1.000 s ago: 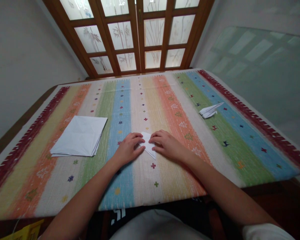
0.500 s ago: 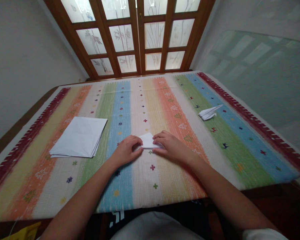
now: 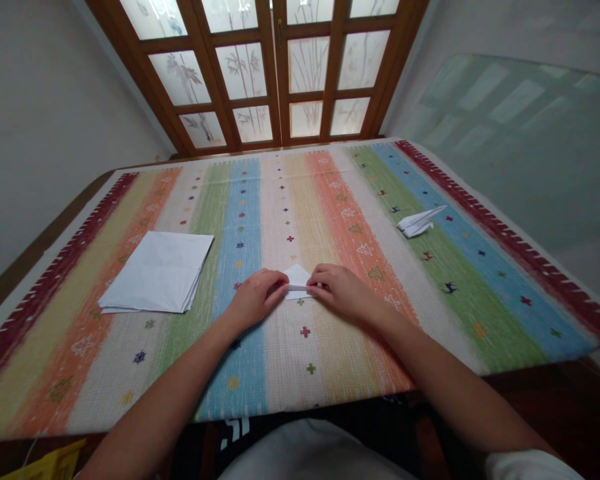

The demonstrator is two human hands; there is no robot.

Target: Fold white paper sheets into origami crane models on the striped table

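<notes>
A small folded white paper lies on the striped cloth between my hands, its peak pointing away from me and a narrow edge raised along its near side. My left hand pinches the left end of that edge between thumb and fingers. At the right end, my right hand pinches it in the same way. Part of the paper is hidden behind my fingertips.
To the left lies a stack of white paper squares. A folded white paper figure rests at the right. The striped cloth covers the table, and something yellow shows below its near left edge.
My fingers have closed in on the small paper's near edge, which now stands up as a narrow fold. Both hands have moved slightly, and the view has shifted a little.
</notes>
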